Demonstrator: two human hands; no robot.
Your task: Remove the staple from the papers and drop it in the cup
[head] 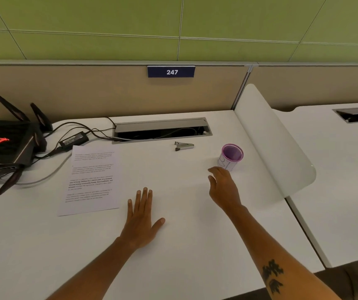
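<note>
The printed papers (91, 180) lie flat on the white desk (184, 245), left of centre; the staple is too small to make out. A metal staple remover (183, 146) rests farther back, near the cable slot. A purple-rimmed cup (230, 156) stands upright to the right. My left hand (140, 219) lies flat on the desk, fingers spread, just right of the papers' lower corner. My right hand (223, 187) hovers with loosely curled fingers just in front of the cup, holding nothing.
A black router (7, 144) with antennas, a power adapter (73, 139) and cables sit at the back left. An open cable slot (160, 131) runs along the back. A white curved divider (271, 144) stands right of the cup.
</note>
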